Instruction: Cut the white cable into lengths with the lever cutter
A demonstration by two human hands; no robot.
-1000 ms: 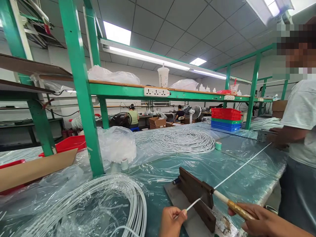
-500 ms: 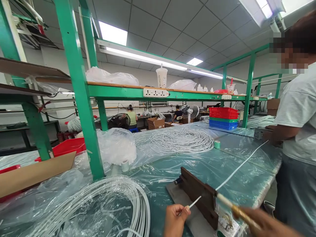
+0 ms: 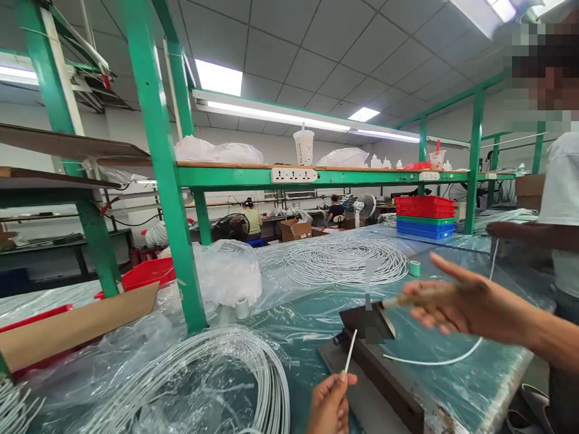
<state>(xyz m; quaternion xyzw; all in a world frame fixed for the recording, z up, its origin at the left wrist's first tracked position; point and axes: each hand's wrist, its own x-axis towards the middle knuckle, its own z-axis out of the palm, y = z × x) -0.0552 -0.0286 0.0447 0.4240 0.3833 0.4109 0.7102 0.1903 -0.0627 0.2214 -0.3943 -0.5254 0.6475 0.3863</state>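
Note:
My left hand (image 3: 332, 402), at the bottom middle, pinches a white cable (image 3: 351, 351) whose short end sticks up from the fingers. Just right of it stands a lever cutter with a dark metal blade (image 3: 367, 322) raised above a brown bar (image 3: 384, 383). My right hand (image 3: 470, 304) is around the cutter's handle (image 3: 400, 301) in a loose hold, thumb and fingers partly stretched and slightly blurred. Another white cable (image 3: 434, 363) lies in a curve on the table right of the cutter, its near end loose beside the bar.
A bundled cable coil (image 3: 266, 386) lies at front left, a wider coil (image 3: 346, 260) further back. Near it stand a green tape roll (image 3: 414, 268) and stacked trays (image 3: 425, 217). A green post (image 3: 169, 181) rises at left. A co-worker (image 3: 563, 181) stands at right.
My right hand has lifted the handle, and the blade has swung up. The cable at right has gone from straight to slack and curved. The cable end in my left hand points more upward.

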